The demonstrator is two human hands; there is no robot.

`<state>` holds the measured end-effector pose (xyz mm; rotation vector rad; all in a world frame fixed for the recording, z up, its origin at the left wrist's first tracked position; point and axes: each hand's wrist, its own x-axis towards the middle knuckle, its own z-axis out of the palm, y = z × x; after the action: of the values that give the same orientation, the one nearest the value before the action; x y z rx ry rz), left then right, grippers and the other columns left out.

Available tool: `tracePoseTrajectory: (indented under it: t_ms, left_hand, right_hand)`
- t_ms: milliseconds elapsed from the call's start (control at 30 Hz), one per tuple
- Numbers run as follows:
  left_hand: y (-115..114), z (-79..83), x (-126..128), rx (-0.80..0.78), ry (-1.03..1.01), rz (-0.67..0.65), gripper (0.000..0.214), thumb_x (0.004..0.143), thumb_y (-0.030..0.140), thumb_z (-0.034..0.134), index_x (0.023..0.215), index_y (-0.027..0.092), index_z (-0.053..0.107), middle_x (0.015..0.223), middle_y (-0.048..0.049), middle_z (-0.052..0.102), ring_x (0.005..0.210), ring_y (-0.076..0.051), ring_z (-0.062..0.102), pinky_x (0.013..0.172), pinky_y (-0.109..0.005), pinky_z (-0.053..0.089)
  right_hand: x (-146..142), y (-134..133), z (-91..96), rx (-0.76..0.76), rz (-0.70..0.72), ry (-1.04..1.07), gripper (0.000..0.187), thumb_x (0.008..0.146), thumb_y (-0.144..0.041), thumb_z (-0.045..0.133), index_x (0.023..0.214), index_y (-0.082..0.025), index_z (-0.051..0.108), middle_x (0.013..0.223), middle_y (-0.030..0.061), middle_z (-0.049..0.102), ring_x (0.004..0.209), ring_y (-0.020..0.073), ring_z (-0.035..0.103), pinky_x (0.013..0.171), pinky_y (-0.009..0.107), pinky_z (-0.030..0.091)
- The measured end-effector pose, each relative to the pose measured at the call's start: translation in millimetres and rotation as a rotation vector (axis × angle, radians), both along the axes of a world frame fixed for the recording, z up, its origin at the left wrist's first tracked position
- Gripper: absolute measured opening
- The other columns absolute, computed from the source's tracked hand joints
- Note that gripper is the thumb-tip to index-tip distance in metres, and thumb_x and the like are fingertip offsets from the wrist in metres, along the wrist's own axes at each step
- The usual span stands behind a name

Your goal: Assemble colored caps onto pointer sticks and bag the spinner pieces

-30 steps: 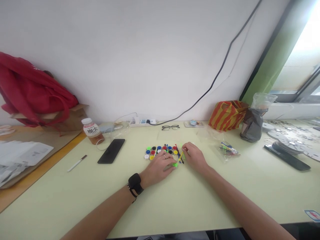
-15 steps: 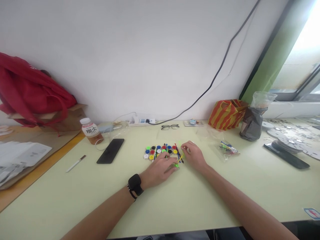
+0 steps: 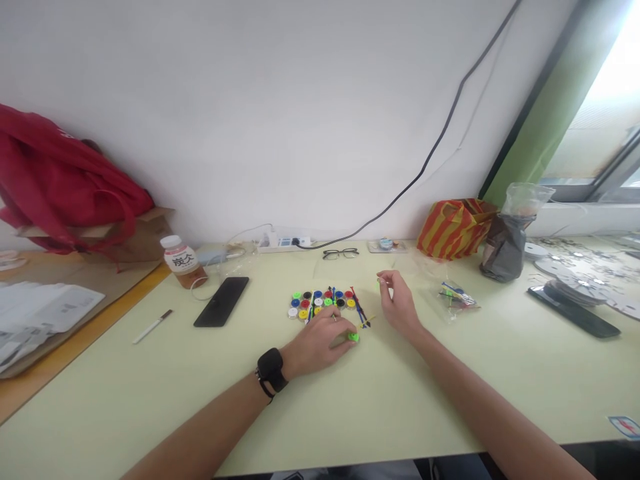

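Several small round pieces (image 3: 320,303) in blue, red, yellow, green, black and white lie in rows on the pale green table (image 3: 350,400), with thin coloured sticks (image 3: 359,312) across them. My left hand (image 3: 320,343), ring on a finger and a black watch on the wrist, rests curled just in front of them, fingertips on a green round piece (image 3: 353,337). My right hand (image 3: 397,301) is lifted slightly to the right of the pile, thumb and forefinger pinched on a tiny green piece (image 3: 380,282).
A black phone (image 3: 221,301), a pen (image 3: 153,326) and a drink bottle (image 3: 181,262) lie to the left. Glasses (image 3: 341,254) and a power strip (image 3: 284,244) sit by the wall. A clear bag of pieces (image 3: 457,298), a striped bag (image 3: 456,229) and a second phone (image 3: 573,311) are right.
My right hand has lifted away from the sticks, up and to the right, with a small green piece pinched. My left hand stays over the green round piece.
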<state>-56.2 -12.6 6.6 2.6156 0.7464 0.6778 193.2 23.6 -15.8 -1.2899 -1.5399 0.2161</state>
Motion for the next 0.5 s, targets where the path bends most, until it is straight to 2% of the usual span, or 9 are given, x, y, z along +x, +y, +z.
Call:
tracePoseTrajectory:
  t_ms: [167, 267, 367, 500]
  left_hand:
    - [1, -1.6, 0, -0.012, -0.007, -0.014, 0.016, 0.102, 0.033, 0.062, 0.113, 0.025, 0.070, 0.101, -0.0074, 0.073, 0.112, -0.028, 0.059, 0.093, -0.043, 0.052]
    - [1, -1.4, 0, -0.015, -0.010, -0.019, 0.017, 0.101, 0.034, 0.062, 0.111, 0.023, 0.071, 0.101, -0.0085, 0.073, 0.110, -0.028, 0.059, 0.091, -0.043, 0.053]
    - [1, -0.9, 0, -0.022, -0.029, -0.024, 0.016, 0.102, 0.033, 0.062, 0.112, 0.023, 0.070, 0.102, -0.0080, 0.073, 0.108, -0.027, 0.059, 0.092, -0.042, 0.053]
    - [2, 0.8, -1, -0.008, -0.085, 0.003, 0.014, 0.103, 0.030, 0.061, 0.112, 0.023, 0.069, 0.106, -0.0070, 0.074, 0.110, -0.026, 0.059, 0.096, -0.043, 0.051]
  right_hand:
    - [-4, -4, 1.4, -0.100, 0.085, 0.022, 0.027, 0.107, -0.047, 0.034, 0.106, -0.023, 0.049, 0.113, 0.0116, 0.067, 0.093, 0.0227, 0.070, 0.086, 0.038, 0.053]
    - [-5, -8, 3.7, -0.148, 0.116, 0.000, 0.028, 0.107, -0.048, 0.034, 0.103, -0.024, 0.047, 0.100, 0.0084, 0.067, 0.084, 0.0216, 0.069, 0.078, 0.035, 0.051]
    - [-5, -12, 8.0, -0.142, 0.128, -0.061, 0.026, 0.106, -0.046, 0.035, 0.102, -0.024, 0.049, 0.089, 0.0053, 0.064, 0.077, 0.0209, 0.062, 0.075, 0.034, 0.049]
    - [-5, -16, 16.9, -0.080, 0.179, -0.099, 0.030, 0.106, -0.041, 0.035, 0.100, -0.023, 0.057, 0.092, 0.0075, 0.063, 0.083, 0.0219, 0.059, 0.077, 0.034, 0.048]
